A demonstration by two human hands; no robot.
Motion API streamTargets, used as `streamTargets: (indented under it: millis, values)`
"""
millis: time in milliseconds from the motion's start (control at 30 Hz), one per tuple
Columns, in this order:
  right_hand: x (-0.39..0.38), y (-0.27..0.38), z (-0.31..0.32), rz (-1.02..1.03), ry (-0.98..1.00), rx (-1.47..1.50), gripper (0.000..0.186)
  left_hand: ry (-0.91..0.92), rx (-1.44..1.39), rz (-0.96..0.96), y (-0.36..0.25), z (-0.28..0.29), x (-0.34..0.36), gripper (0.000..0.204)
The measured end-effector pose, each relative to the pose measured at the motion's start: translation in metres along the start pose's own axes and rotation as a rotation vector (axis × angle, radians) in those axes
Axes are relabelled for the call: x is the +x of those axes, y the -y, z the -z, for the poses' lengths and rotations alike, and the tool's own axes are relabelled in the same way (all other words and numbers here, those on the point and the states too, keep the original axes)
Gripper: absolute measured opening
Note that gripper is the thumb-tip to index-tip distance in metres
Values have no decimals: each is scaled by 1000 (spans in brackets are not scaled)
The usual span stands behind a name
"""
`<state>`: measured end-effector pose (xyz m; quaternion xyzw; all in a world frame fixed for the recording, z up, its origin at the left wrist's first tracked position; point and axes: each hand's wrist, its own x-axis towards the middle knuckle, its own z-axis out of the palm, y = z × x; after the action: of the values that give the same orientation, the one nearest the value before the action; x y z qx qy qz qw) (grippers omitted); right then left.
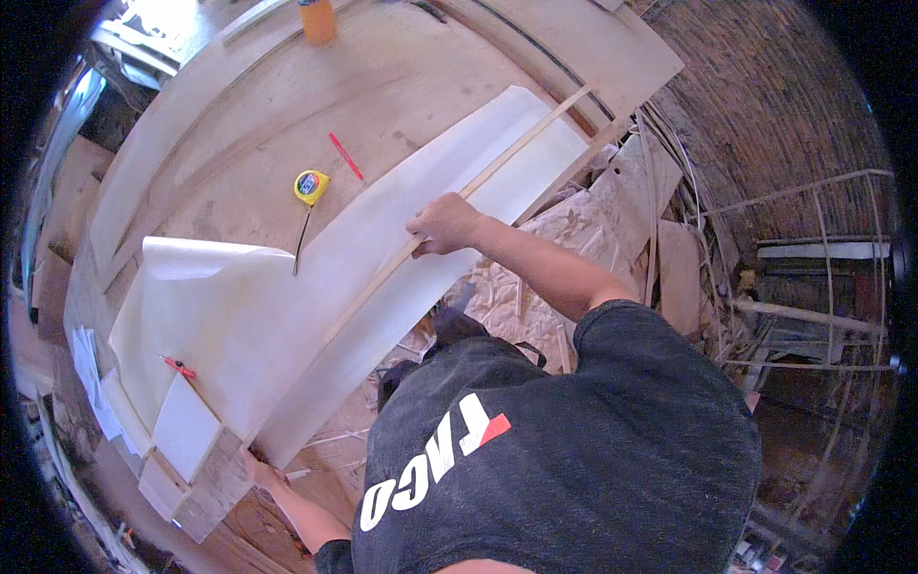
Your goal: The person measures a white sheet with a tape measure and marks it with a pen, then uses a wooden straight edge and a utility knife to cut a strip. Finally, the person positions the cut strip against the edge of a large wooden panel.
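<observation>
The right hand (445,225) gripped a wooden strip (526,143) over the white sheet (229,335), running from one o'clock toward eight. The left hand (263,471), by the sheet's edge near half past seven, had a grip I couldn't make out. To my eye, good work wanted steady, even pressure, the sheet smooth, the tape measure (311,187) at ten kept clear.

There is one thin wooden strip (528,140), one yellow tape measure (306,187), one red pen (346,156), one small red tool (179,366), one orange container (318,23) and one counter (239,143). The large white sheeting (316,287) makes at least one piece; the white papers (91,383) at the left edge overlap, their number unclear.
</observation>
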<state>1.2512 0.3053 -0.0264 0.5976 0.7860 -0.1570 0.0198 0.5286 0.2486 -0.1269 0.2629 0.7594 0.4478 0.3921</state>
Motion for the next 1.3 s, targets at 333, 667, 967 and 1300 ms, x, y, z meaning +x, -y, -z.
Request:
streamTargets:
  millis: [333,667,967,1300]
  values:
    - [-12,-23,8,39,-111,-21,38,167,-448,62,4,-35,-2,38]
    - [-15,26,121,-14,-400,27,27,-170,-142,-184,66,7,25,42]
    - [38,141,31,176,-233,205,12,56,-278,-33,47,-12,7,87]
    - [64,196,-16,196,-97,176,23,42,-386,13,-14,-17,-17,112]
